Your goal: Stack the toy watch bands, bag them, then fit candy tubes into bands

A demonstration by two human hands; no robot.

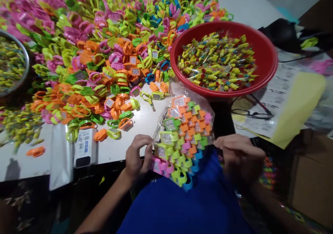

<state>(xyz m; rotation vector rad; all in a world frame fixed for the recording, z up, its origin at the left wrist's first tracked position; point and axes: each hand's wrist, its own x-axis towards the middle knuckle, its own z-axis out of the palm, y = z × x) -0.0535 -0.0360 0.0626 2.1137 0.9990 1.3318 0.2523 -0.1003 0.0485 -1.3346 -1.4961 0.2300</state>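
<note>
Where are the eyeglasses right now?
In the head view, the eyeglasses lie on the printed papers right of centre, just below the red plastic basin and right of the plastic bag of toy watches.

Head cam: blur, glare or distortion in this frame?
Head view: the person's right hand is motion-blurred, the left hand sharper; glare streaks the clear plastic bag of orange and green toy watches; the wide lens stretches the round red plastic basin toward the frame edge.
</note>
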